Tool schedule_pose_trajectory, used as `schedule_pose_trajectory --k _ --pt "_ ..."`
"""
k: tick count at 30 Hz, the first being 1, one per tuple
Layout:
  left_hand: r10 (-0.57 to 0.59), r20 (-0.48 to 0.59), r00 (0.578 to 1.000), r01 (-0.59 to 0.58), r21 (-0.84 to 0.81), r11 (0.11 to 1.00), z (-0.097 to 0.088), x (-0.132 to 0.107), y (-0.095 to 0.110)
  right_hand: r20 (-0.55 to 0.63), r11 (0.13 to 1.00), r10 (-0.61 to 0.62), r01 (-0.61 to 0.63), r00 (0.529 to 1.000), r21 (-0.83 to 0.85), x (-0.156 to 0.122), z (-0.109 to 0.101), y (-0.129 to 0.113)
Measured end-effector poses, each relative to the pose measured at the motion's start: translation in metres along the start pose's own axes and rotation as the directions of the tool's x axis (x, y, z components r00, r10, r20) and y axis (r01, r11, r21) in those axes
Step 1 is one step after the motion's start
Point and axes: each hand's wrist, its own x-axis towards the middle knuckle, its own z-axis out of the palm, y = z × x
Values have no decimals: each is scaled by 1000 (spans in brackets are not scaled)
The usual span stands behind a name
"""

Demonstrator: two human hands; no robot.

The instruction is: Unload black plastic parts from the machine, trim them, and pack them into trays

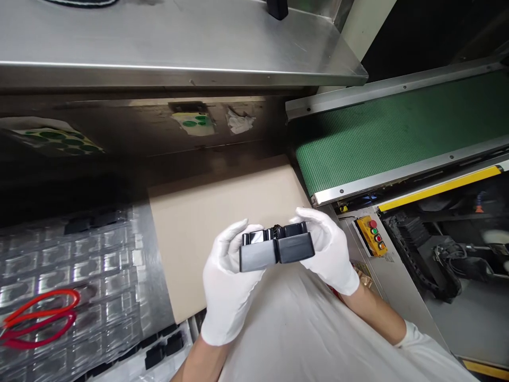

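Two black plastic parts, side by side with flat faces toward me, are held up between my gloved hands. My left hand (233, 281), in a white glove, grips the left black plastic part (258, 255) by its outer end. On the other side my right hand (328, 249), also gloved in white, has its fingers closed around the end of the right black plastic part (296, 248). Small raised black sections show along the top of both. Beneath them lies a tan cardboard sheet (191, 223).
A clear plastic tray (91, 286) with red-handled scissors (43, 318) lies at left. A green conveyor belt (397, 127) runs off at right, near a yellow button box (373, 236). A steel shelf (178, 42) overhangs the back, with green stickers (194, 122) below it.
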Motion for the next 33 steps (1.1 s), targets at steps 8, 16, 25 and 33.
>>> schedule_pose_trajectory --k 8,16,25,33 --pt "61 6 998 -61 62 996 -1 0 -1 0 1000 -17 17 1000 0 -1 -2 2" --pt "87 25 996 -88 49 995 -1 0 -1 22 998 -67 67 997 -2 -1 -3 2" --pt "208 106 972 -219 110 969 -5 -8 5 89 979 -169 156 982 133 -8 -4 8" --pt "235 126 964 -251 130 959 -11 -10 4 86 982 -160 150 983 114 -9 -1 3"
